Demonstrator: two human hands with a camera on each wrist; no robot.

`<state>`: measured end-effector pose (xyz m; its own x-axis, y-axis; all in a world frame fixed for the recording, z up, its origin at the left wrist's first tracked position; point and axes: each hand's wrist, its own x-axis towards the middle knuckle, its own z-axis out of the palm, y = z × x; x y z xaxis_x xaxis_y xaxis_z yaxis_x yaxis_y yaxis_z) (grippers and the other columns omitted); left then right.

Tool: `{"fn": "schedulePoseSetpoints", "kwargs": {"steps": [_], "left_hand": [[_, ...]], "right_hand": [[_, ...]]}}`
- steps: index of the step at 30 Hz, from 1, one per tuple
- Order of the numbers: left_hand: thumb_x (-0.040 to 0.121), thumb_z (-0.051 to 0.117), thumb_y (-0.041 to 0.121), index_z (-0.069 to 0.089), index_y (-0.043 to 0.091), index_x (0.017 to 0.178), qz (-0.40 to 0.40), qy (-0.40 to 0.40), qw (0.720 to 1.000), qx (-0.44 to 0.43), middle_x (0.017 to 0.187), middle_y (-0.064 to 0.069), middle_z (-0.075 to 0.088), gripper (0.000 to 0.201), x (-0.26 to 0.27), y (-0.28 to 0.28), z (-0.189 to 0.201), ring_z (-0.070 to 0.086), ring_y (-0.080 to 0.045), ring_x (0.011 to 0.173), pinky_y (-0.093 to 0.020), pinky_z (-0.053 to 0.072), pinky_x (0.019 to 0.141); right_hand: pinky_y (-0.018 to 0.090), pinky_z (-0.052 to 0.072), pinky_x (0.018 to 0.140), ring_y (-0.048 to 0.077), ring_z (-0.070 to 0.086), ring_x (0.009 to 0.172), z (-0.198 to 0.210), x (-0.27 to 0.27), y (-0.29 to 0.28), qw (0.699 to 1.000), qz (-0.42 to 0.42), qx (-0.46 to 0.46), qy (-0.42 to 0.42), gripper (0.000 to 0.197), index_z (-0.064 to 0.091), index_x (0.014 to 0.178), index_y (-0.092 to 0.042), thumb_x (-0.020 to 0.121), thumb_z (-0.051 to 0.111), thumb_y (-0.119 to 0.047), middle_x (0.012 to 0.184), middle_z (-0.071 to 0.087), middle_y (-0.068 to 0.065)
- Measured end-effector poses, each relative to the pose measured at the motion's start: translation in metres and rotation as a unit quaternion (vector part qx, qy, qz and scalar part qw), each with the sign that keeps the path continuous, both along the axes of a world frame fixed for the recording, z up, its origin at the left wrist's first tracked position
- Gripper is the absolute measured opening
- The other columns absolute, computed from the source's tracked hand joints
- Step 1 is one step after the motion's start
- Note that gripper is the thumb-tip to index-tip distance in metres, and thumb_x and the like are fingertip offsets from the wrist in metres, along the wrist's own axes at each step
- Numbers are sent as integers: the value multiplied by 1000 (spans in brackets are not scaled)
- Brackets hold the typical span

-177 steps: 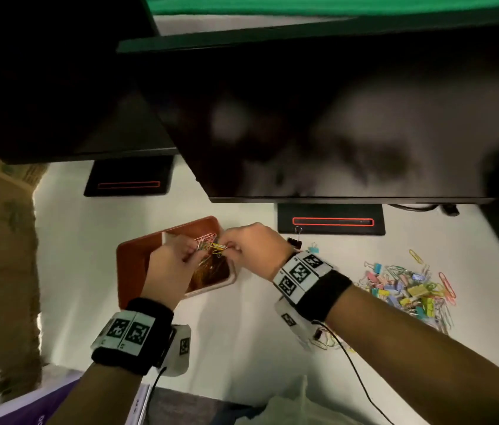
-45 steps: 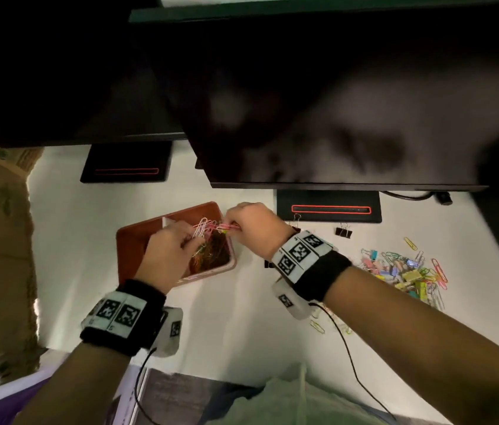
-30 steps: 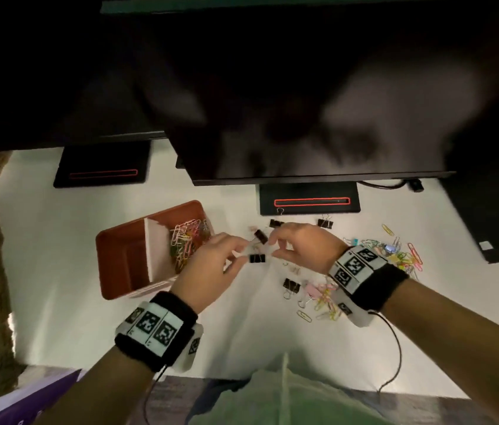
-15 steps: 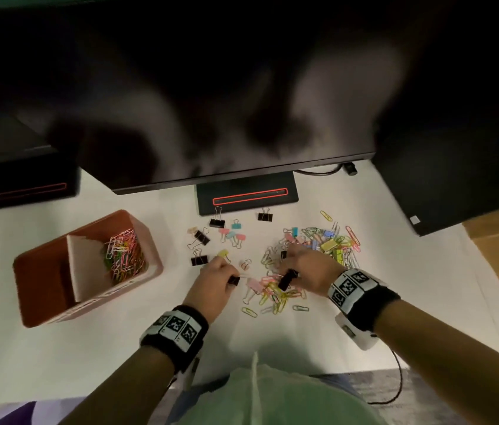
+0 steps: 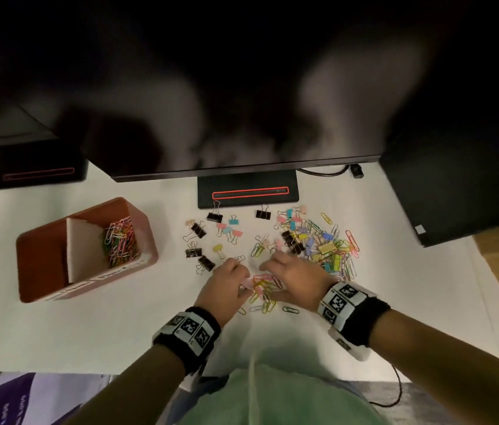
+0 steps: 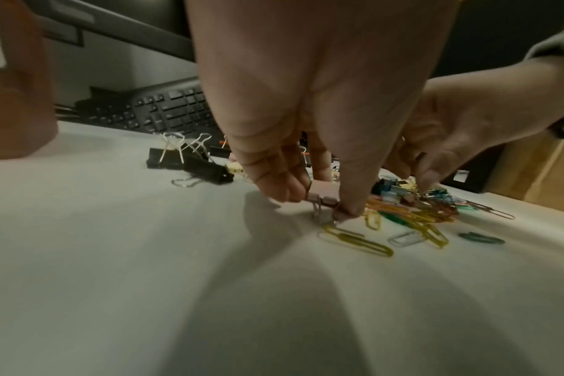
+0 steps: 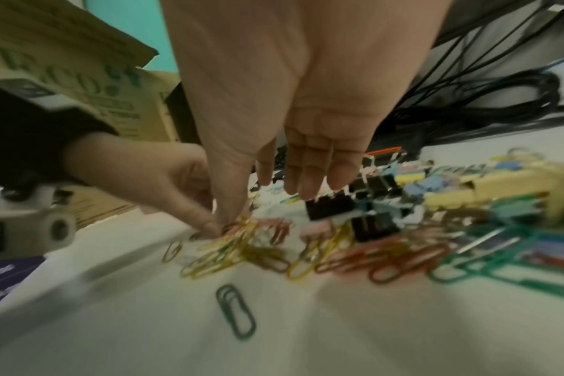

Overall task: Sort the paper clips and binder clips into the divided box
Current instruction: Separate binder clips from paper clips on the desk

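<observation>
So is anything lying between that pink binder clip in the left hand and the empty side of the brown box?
Nothing visible: bare white table lies between the pink binder clip, pinched by the left hand, and the brown divided box.

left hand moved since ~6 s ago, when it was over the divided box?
Yes. The left hand has left the divided box and now sits to its right, at the loose paper clips, pinching a pink binder clip.

Office desk: monitor (image 5: pixel 242 87), keyboard (image 6: pixel 165 112), cables (image 7: pixel 467 101)
</observation>
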<state>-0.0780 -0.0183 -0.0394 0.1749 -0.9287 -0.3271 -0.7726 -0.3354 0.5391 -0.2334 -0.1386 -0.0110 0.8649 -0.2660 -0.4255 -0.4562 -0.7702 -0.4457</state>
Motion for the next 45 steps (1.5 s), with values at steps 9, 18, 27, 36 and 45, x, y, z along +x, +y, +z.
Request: {"fn": "schedulePoseSetpoints", "kwargs": {"steps": [9, 18, 27, 36, 45], "left_hand": [[73, 64, 12, 61, 13, 107, 115, -28, 993, -7, 114, -5, 50, 34, 35, 29, 2, 53, -22, 100, -35, 47, 94], [85, 60, 14, 63, 11, 110, 78, -52, 995, -21, 114, -6, 57, 25, 39, 0, 4, 55, -24, 107, -36, 50, 89], [84, 62, 12, 62, 9, 86, 47, -60, 997, 1, 92, -8, 62, 4, 42, -10, -5, 57, -26, 95, -37, 48, 83], [78, 70, 20, 65, 19, 77, -124, -8, 990, -71, 98, 2, 60, 5, 29, 1, 3, 53, -16, 92, -28, 42, 80], [69, 77, 9, 64, 18, 71, -123, -69, 984, -105, 92, 3, 66, 16, 13, -4, -15, 58, -17, 87, -26, 54, 70]], "right_hand": [[42, 47, 94, 26, 48, 111, -15, 12, 8, 1000, -16, 1, 6, 42, 52, 127, -19, 87, 60, -30, 123, 46, 6], [40, 45, 101, 26, 46, 121, -17, 16, -4, 999, -35, 2, -7, 56, 33, 141, -20, 90, 54, -32, 138, 41, 6], [43, 39, 102, 29, 39, 126, -10, 22, -8, 997, -23, -58, 33, 37, 52, 125, -18, 93, 46, -35, 140, 35, 11], [41, 28, 113, 23, 24, 140, -18, -11, 0, 999, 35, -2, 13, 70, 23, 145, -26, 87, 60, -34, 157, 18, -1], [38, 45, 89, 26, 51, 105, -27, 12, 0, 999, -40, 23, -20, 22, 64, 110, -13, 92, 51, -18, 110, 59, 8]]}}
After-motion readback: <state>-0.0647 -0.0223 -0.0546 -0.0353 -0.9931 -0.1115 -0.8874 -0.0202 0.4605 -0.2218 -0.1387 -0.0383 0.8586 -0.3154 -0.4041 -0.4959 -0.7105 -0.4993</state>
